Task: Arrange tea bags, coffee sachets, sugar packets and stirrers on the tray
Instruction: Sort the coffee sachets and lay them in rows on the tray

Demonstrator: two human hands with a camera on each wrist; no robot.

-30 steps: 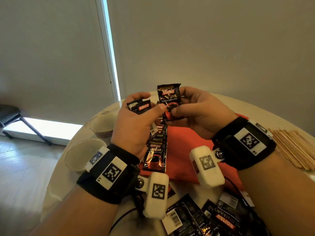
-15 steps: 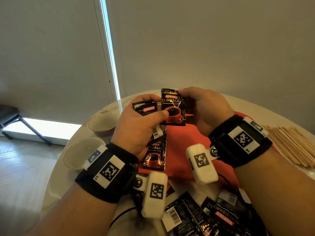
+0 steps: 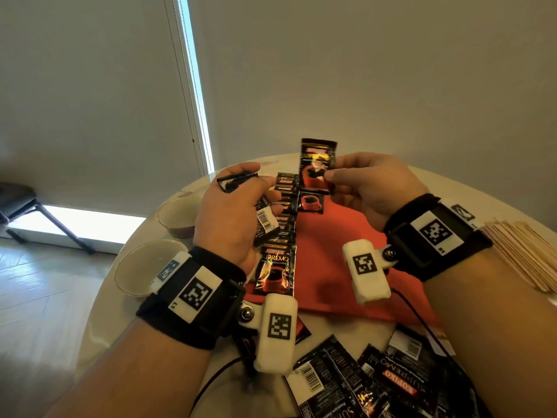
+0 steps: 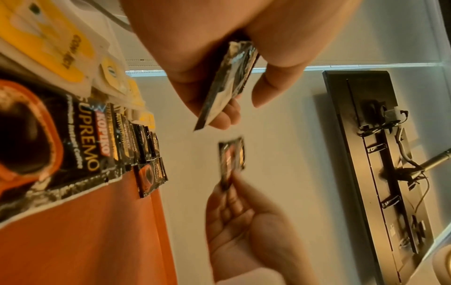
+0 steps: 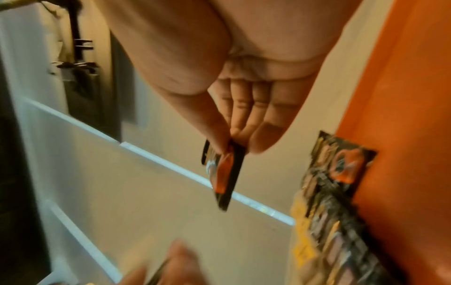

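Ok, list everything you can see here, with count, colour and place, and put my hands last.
Held sachet: one, black and red, pinched above the tray's far end.
Spare sachets: a few, black, in the left hand.
Sachet row: overlapping, black, along the tray's left side.
Loose sachets: several, black, near table edge.
Tray: one, red-orange, table centre.
Tea bags: several, yellow and white, beside the row.
Stirrers: a bundle, pale wood, right.
Bowls: two, pale, left.
Left hand: grips spare sachets.
Right hand: pinches one sachet.
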